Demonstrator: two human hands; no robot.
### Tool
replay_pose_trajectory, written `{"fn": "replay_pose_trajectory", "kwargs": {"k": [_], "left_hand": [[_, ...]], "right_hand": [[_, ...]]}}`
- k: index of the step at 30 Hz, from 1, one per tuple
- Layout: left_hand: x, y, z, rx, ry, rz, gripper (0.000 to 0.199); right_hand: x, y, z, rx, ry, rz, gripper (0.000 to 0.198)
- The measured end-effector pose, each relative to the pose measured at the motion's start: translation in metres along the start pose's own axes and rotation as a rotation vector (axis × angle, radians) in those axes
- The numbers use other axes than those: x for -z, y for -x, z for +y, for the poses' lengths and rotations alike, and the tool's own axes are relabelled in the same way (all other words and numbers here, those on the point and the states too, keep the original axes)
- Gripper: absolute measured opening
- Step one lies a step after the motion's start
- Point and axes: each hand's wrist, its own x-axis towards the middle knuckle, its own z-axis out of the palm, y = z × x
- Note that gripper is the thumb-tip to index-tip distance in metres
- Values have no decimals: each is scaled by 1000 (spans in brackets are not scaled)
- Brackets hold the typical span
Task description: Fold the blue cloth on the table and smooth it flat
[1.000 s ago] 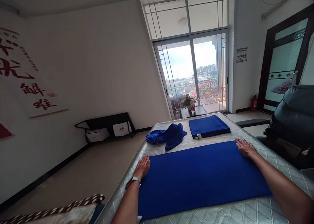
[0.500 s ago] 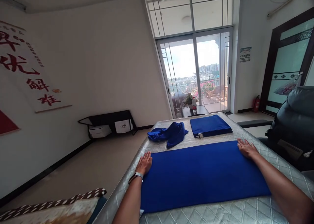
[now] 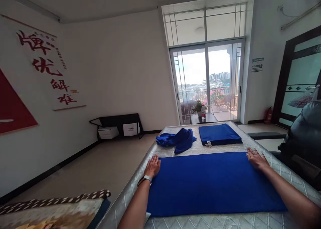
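A blue cloth [image 3: 213, 185] is spread flat in a long rectangle on the quilted silver mattress [image 3: 240, 220]. My left hand [image 3: 152, 166] lies flat on its far left corner, fingers stretched forward, a watch on the wrist. At the far right corner my right hand [image 3: 257, 159] rests palm down with its fingers a little apart. Beyond the cloth, a crumpled blue cloth [image 3: 178, 140] sits on the left. To its right is a neat stack of folded blue cloths [image 3: 220, 134] with a white label at its near corner.
A small table [image 3: 209, 118] with a potted plant [image 3: 199, 106] and a bottle [image 3: 203, 111] stands past the mattress, before the sliding glass door. To the right is a dark padded chair [image 3: 304, 135]. A patterned blanket [image 3: 57, 210] shows at lower left.
The camera view has shifted left and up, so the scene appears farther right and lower. Both hands stay at the far corners of the flat cloth, which looks unchanged.
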Motion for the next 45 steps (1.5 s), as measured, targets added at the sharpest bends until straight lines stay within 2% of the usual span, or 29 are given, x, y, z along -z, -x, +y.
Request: {"fn": "replay_pose_trajectory", "kwargs": {"k": [2, 4, 7, 10, 12, 14, 19, 38, 45], "left_hand": [[7, 3, 17, -43, 3, 38, 59], [11, 8, 48, -133, 10, 65, 60], [9, 23, 119, -319, 25, 74, 58], [-2, 47, 195, -499, 42, 85, 58], [-12, 65, 231, -610, 83, 144, 59], [-20, 78, 248, -620, 124, 171, 59], [-27, 91, 245, -591, 154, 93, 61], [-2, 96, 247, -635, 30, 18, 58], [2, 98, 247, -639, 31, 5, 58]], "right_hand": [[2, 8, -18, 31, 20, -9, 62], [4, 20, -50, 67, 39, -26, 62], [7, 51, -121, 182, 25, -48, 62], [10, 89, -190, 439, -73, -53, 64], [8, 111, -218, 557, -111, -75, 66], [5, 126, -230, 579, -123, -121, 67], [-2, 132, -223, 501, -145, -219, 64], [-17, 127, -222, 539, -68, -140, 66], [-6, 130, -226, 525, -41, -170, 65]]}}
